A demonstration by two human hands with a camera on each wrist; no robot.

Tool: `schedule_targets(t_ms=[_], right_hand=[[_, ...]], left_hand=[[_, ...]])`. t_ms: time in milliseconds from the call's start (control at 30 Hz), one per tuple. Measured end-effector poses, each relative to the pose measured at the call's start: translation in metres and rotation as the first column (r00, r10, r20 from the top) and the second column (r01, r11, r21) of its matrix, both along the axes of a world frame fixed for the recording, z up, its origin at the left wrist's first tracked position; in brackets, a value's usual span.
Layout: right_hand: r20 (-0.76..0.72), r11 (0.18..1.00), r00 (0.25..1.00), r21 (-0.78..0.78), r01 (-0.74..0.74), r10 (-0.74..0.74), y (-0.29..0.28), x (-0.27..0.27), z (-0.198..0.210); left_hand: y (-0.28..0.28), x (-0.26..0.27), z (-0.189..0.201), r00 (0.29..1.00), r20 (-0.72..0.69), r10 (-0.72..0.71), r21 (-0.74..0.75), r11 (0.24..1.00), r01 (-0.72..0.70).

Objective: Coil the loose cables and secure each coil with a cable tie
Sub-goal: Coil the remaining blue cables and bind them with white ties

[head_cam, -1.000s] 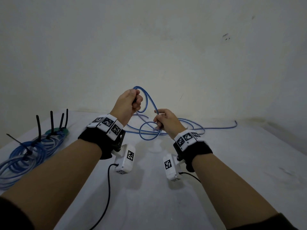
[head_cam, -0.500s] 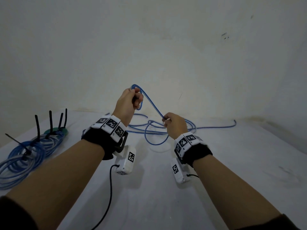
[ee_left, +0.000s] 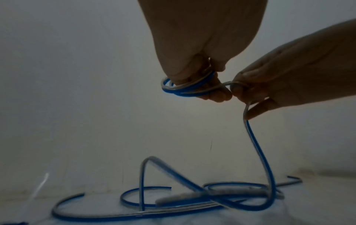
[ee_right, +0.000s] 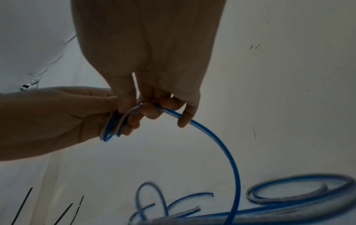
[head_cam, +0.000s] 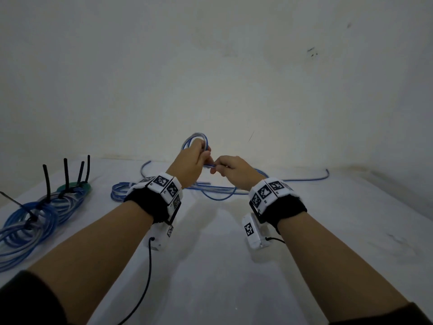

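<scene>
Fingers of the left hand (head_cam: 191,160) curl round a small coil of thin blue-and-clear plastic cable (head_cam: 196,140), whose loops rise above the knuckles at the centre of the head view. In the left wrist view the loops wrap under the thumb and fingertips (ee_left: 215,94) at upper middle. The right hand (head_cam: 235,171) sits just beside it, touching. Its thumb and fingers pinch the same cable where it leaves the coil. In the right wrist view the strand runs under the curled fingers (ee_right: 152,112), passes the little finger and arcs down to the lower right of the frame. The loose remainder lies in curves on the white table (head_cam: 234,266) behind the wrists, stretching toward the right. At lower left in the head view lie finished blue cable coils (head_cam: 35,221), bound with black cable ties (head_cam: 46,181) whose tails stand upright.
</scene>
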State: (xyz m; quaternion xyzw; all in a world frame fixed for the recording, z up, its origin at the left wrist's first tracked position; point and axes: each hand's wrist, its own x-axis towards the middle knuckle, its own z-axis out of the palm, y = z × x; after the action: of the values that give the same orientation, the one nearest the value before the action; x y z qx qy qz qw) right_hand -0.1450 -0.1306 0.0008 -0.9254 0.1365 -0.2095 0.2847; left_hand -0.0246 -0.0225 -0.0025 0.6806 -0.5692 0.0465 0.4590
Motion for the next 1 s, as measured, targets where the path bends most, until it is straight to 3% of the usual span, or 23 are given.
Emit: schedule_targets(t_ms=[167,300,400,533,833,1000], right_hand=[[0.135,0.965,0.988,-0.241,0.104,-0.073,0.000,-0.001,-0.008],[0.255,0.891,0.929,-0.302,0.339,-0.268,-0.004,-0.002,-0.015],[0.294,0.850,0.903,-0.338,0.403,-0.312,-0.006,-0.001,-0.019],[0.337,0.875,0.909,-0.327,0.356,-0.244,-0.008,0.005,-0.020],[0.282,0.918,0.958,-0.366,0.151,-0.045,-0.011,0.005,-0.013],[0.160,0.936,0.980,-0.311,0.162,-0.117,-0.007,0.002,-0.014]], left_hand=[[0.000,-0.004,0.002,0.999,0.023,0.029,0.086,0.996,-0.031],[0.002,-0.002,0.006,0.998,0.010,0.066,0.114,0.991,-0.066],[0.003,-0.006,0.006,0.999,-0.048,0.025,0.117,0.993,-0.020],[0.002,-0.003,0.004,0.994,-0.092,0.058,0.168,0.985,-0.042],[0.009,0.005,0.005,0.960,-0.279,-0.032,0.200,0.976,0.090],[0.019,0.000,0.013,0.991,-0.130,-0.001,0.315,0.948,0.042]])
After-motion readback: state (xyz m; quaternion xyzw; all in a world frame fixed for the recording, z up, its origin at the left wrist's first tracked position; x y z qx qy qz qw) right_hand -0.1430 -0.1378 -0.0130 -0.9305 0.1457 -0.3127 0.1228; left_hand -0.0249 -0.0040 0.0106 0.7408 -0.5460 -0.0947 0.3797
